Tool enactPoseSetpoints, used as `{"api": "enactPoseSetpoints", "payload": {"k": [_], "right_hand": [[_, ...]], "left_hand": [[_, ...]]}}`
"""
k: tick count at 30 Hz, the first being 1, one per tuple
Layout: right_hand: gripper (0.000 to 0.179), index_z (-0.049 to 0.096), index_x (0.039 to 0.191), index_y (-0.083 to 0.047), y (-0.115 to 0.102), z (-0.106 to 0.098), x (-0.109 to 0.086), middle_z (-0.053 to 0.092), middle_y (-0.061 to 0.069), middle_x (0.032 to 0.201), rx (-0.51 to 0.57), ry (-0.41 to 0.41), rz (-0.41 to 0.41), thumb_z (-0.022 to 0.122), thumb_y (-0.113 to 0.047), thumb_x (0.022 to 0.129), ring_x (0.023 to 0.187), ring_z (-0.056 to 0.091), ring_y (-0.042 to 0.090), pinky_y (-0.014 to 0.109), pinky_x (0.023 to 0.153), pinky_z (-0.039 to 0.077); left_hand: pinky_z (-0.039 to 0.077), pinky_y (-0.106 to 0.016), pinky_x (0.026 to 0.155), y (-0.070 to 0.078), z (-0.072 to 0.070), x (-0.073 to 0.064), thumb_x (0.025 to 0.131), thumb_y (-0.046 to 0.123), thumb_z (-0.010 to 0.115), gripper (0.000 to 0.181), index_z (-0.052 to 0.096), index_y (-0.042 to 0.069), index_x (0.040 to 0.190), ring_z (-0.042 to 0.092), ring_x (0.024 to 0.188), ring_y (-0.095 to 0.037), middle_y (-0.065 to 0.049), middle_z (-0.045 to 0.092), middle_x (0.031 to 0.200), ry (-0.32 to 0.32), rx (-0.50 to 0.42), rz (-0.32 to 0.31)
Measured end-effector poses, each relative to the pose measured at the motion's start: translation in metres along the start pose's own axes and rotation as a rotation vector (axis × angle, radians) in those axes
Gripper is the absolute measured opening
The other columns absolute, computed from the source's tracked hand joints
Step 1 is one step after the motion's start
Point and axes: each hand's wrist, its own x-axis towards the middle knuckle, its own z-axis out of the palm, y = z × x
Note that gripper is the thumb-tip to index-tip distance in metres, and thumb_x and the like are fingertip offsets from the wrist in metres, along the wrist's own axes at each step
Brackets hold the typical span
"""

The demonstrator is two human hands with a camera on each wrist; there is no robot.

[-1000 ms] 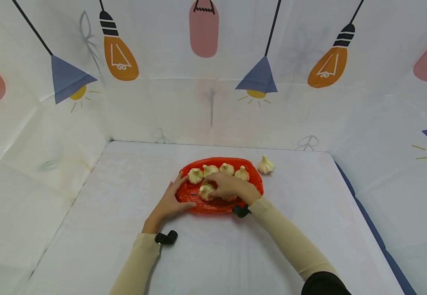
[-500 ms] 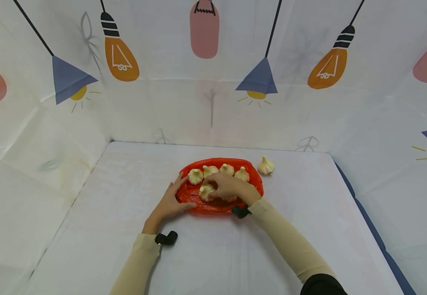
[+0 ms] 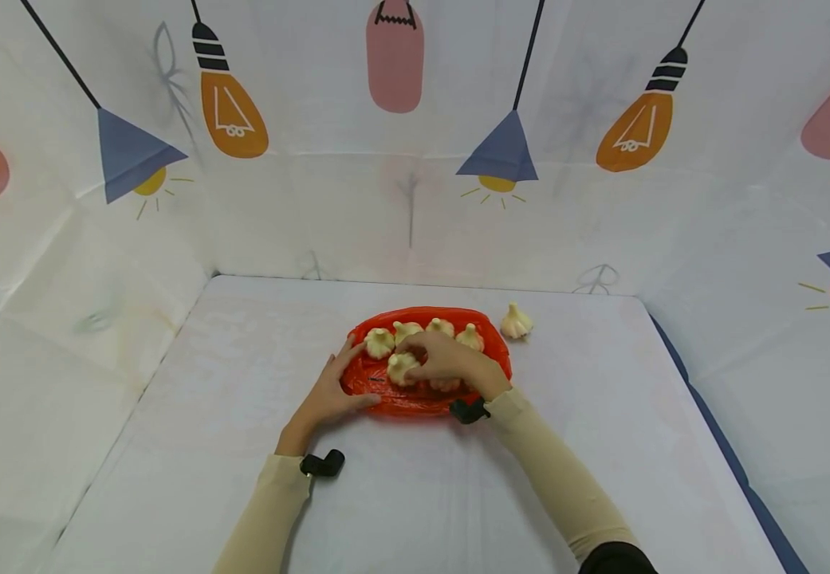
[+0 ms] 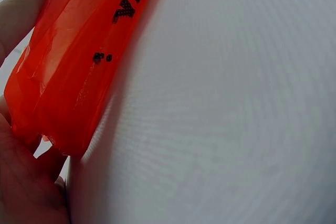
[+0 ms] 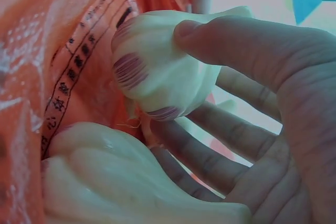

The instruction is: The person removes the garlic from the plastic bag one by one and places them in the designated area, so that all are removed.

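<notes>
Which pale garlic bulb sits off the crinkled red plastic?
The pale garlic bulb beyond the far right edge of the red plastic; it alone rests on the white tabletop.

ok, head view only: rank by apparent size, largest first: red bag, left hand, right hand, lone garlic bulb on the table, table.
1. table
2. red bag
3. left hand and right hand: too alike to rank
4. lone garlic bulb

White, creased, sheet-like back wall (image 3: 278, 215) carries printed blue cone lampshades (image 3: 497, 147), orange light bulbs (image 3: 235, 115), rounded pink shape (image 3: 395, 64). Wrinkled, pale, sheet-like left wall (image 3: 41, 375) and right wall (image 3: 766, 359) flank it. Broad, flat white tabletop (image 3: 601, 399) reaches back wall's foot. Dark blue strip (image 3: 702, 426) runs along tabletop's right edge. Light soft, diffuse.
</notes>
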Motion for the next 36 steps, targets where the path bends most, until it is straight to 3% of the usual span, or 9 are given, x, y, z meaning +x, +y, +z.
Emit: {"api": "enactPoseSetpoints", "payload": {"k": [9, 16, 25, 36], "right_hand": [[0.042, 0.068, 0.132, -0.020, 0.002, -0.001, -0.007, 0.067, -0.003, 0.124, 0.063, 0.077, 0.019, 0.079, -0.023, 0.092, 0.099, 0.061, 0.019, 0.031, 0.081, 0.055], [0.041, 0.068, 0.130, -0.024, 0.002, -0.005, -0.017, 0.066, -0.005, 0.130, 0.105, 0.171, 0.017, 0.079, -0.026, 0.090, 0.115, 0.063, 0.021, 0.039, 0.098, 0.056], [0.043, 0.067, 0.131, -0.019, 0.006, -0.019, -0.030, 0.068, 0.002, 0.130, 0.181, 0.302, -0.085, 0.079, -0.024, 0.091, 0.116, 0.066, 0.023, 0.040, 0.097, 0.057], [0.043, 0.066, 0.135, -0.019, 0.007, -0.040, -0.047, 0.062, 0.005, 0.141, 0.193, 0.461, -0.052, 0.076, -0.024, 0.094, 0.122, 0.062, 0.029, 0.051, 0.099, 0.056]], "left_hand": [[0.006, -0.067, 0.126, -0.004, 0.001, 0.001, 0.078, 0.048, 0.088, 0.101, 0.033, 0.032, 0.161, 0.000, 0.158, -0.047, -0.002, 0.009, 0.175, 0.011, -0.005, 0.012], [0.006, -0.067, 0.126, -0.003, 0.001, 0.000, 0.078, 0.048, 0.088, 0.101, 0.033, 0.030, 0.162, -0.002, 0.158, -0.047, -0.003, 0.007, 0.175, 0.008, -0.015, 0.007], [0.007, -0.068, 0.125, -0.001, 0.001, 0.000, 0.078, 0.047, 0.088, 0.103, 0.032, 0.030, 0.162, -0.003, 0.158, -0.049, -0.001, 0.007, 0.175, 0.003, -0.013, -0.027], [0.007, -0.068, 0.126, -0.003, 0.002, 0.001, 0.077, 0.048, 0.088, 0.102, 0.032, 0.032, 0.161, -0.003, 0.159, -0.046, 0.001, 0.006, 0.175, 0.010, -0.023, -0.028]]}}
